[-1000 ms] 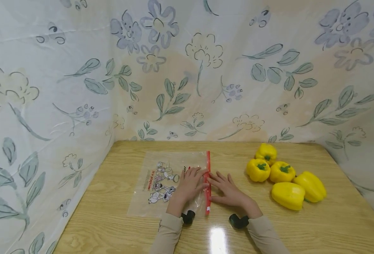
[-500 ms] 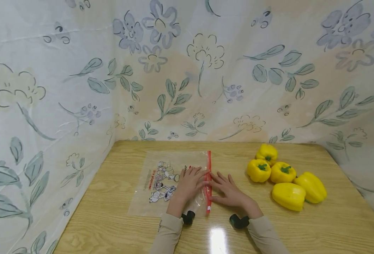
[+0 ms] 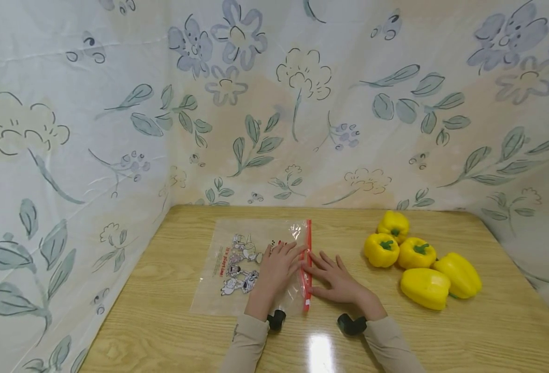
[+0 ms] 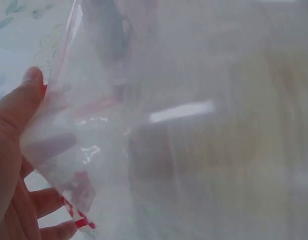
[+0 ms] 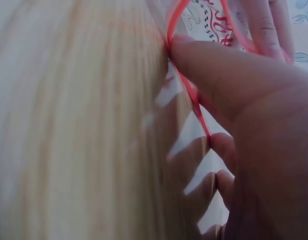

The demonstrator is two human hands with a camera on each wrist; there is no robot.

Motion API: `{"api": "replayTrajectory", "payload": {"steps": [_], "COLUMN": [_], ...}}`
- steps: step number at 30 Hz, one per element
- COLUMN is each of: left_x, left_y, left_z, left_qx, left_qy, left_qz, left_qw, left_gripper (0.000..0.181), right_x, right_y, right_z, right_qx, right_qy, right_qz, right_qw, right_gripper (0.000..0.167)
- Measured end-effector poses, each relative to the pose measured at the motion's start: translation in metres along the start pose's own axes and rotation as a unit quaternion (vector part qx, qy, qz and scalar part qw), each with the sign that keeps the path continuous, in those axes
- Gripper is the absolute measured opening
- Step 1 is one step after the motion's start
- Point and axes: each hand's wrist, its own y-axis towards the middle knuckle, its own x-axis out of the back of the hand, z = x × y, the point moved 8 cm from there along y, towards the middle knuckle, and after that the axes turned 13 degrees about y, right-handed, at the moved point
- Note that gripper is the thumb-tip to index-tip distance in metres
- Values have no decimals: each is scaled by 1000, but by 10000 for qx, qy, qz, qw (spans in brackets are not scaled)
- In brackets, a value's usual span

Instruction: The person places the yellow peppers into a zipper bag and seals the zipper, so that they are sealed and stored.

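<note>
A clear zip bag (image 3: 209,290) with cartoon animal prints and a red zip strip (image 3: 308,233) lies on the table. My left hand (image 3: 276,272) rests on the bag beside the strip, its fingers extended. From the other side, my right hand (image 3: 340,282) touches the strip with spread, fairly straight fingers. In the right wrist view, the right thumb (image 5: 209,62) meets the red edge (image 5: 201,120), and two red lips stand apart beyond it. The left wrist view shows clear plastic (image 4: 159,150) filling most of the picture, beside the left thumb (image 4: 24,97).
Several yellow bell peppers (image 3: 425,287) stand and lie in a group right of the right hand. The wooden table (image 3: 139,321) meets a floral cloth (image 3: 256,129) at the back and sides. A dark wrist camera (image 3: 351,325) sits at the right wrist.
The head view has shifted slightly. Fresh glare shows at the bag's far corner by the strip, and the strip's near end sits slightly farther away. Both hands stay nearly in place at the strip.
</note>
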Motion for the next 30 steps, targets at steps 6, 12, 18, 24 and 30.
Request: {"api": "replayTrajectory", "payload": {"steps": [6,12,18,24,30], "left_x": [6,14,25,30,31], "left_y": [2,3,2,1,1], "left_z": [0,-1,-1,-1,-1], "left_qx": [14,-27,-28,-57,-62], "left_qy": [212,427,372,500,430], "left_qz": [-278,-618,-971,-1237,-1303], "left_qw": [9994,9972,9946,9910,9905], "left_gripper": [44,41,38,35,33], "right_x": [-2,-2,-3,-3,-4], "right_y": [-1,-1,-1,0,1], "right_z": [-3,-5,-6,-6,-7], "right_qx": [-176,-199,-189,-216,-264], "right_qy": [-6,-81,-112,-109,-116], "right_qz": [76,50,7,-4,51], "right_qw": [9998,9998,9998,9997,9996], "right_gripper": [58,59,60,60,60]}}
